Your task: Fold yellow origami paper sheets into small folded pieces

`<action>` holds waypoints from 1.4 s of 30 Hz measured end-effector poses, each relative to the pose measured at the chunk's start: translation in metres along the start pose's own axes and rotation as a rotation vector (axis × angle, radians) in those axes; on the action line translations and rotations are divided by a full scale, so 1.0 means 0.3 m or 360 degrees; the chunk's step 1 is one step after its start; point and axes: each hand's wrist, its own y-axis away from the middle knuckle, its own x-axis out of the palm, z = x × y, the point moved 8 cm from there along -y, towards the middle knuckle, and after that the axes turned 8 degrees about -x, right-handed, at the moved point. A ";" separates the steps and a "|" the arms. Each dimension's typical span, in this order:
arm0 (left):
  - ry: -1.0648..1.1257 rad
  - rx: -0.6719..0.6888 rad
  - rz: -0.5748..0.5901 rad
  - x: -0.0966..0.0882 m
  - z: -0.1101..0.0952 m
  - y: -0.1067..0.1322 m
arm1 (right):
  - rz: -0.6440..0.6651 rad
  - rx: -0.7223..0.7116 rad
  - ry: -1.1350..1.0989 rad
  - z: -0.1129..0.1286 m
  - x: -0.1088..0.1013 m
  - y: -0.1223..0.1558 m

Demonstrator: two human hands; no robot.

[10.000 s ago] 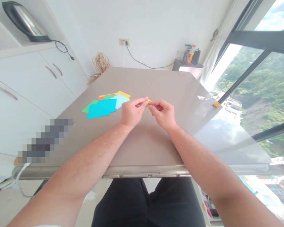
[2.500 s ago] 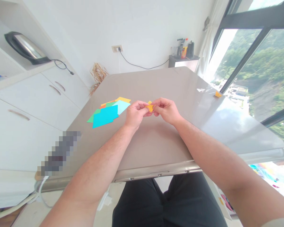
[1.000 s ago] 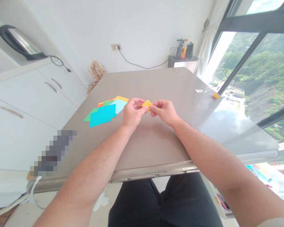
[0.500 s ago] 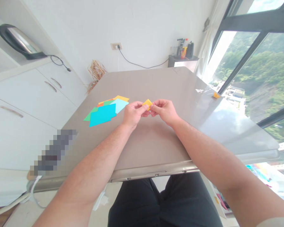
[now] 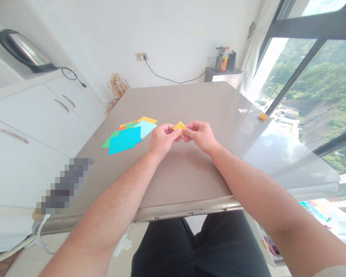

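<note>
A small piece of folded yellow paper (image 5: 179, 125) is pinched between both hands over the middle of the table. My left hand (image 5: 163, 136) grips its left side, thumb on top. From the other side my right hand (image 5: 200, 134) holds the right edge between thumb and fingers. The lower part of the paper is hidden behind the thumbs. Left of my left hand, several coloured paper sheets lie overlapped, with a blue sheet (image 5: 124, 140) uppermost and a pale cyan sheet (image 5: 146, 128) beside it.
The brown table (image 5: 184, 177) reaches toward the wall. A small folded orange paper piece (image 5: 263, 116) stands at its right edge by the window. A blurred-out dark object (image 5: 66, 184) lies at the left edge. An electric kettle (image 5: 27, 52) is on the left shelf.
The yellow paper's visible part looks slightly lower and flatter between my fingers. Both hands stay in nearly the same place.
</note>
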 end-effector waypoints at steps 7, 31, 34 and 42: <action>0.0008 -0.0023 -0.0006 0.001 -0.003 0.000 | 0.0017 -0.0001 0.0027 0.005 0.004 0.004; 0.0185 -0.0141 -0.0001 0.031 0.002 0.010 | -0.0082 -0.0064 0.0212 0.000 -0.023 0.005; 0.0228 -0.0204 -0.0002 0.024 0.017 0.003 | -0.0114 -0.0063 0.0178 0.002 -0.029 0.002; 0.0252 -0.0158 0.0017 0.016 0.019 -0.009 | -0.0048 -0.0084 0.0043 -0.021 -0.025 -0.014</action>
